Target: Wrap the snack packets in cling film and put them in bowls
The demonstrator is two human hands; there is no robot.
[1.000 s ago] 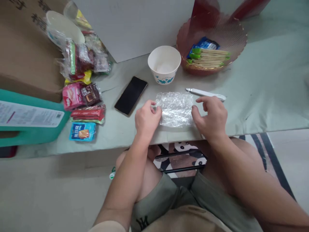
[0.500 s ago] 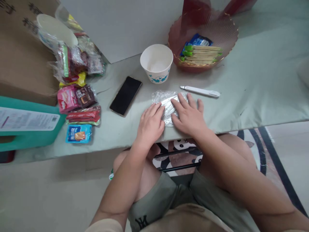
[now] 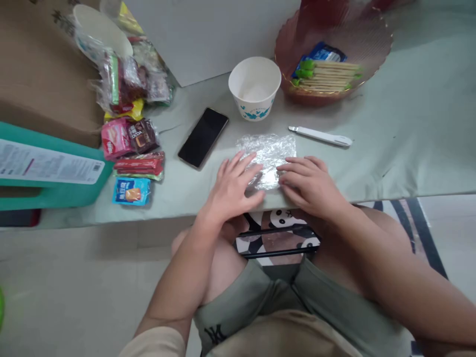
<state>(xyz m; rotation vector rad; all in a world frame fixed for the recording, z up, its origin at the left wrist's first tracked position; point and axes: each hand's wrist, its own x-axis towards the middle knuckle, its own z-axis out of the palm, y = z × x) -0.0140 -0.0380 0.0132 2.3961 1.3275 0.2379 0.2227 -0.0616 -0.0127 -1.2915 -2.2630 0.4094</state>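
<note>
A crinkled sheet of clear plastic film (image 3: 268, 151) lies flat on the cloth-covered table in front of me. My left hand (image 3: 234, 186) rests at its left edge with the fingers spread. At the right edge is my right hand (image 3: 310, 183), its fingers stretched toward the film and touching or just above it. Neither hand grips anything. Beyond the film stands a white paper bowl (image 3: 255, 89) with a blue leaf print. A white utility knife (image 3: 320, 136) lies to the right, and a black phone (image 3: 203, 138) lies to the left.
A pinkish glass bowl (image 3: 372, 54) holds green-tipped sticks (image 3: 330, 77) and a blue packet. Wrapped snacks (image 3: 128, 136) are heaped at the left beside a cardboard box (image 3: 44, 94) and a green carton (image 3: 87, 191). A white box (image 3: 215, 39) stands at the back. The table's front edge runs above my knees.
My right hand has drawn back to the right off the film's middle, leaving more of the film uncovered. My left hand's fingers have spread wider. The whole view has shifted slightly.
</note>
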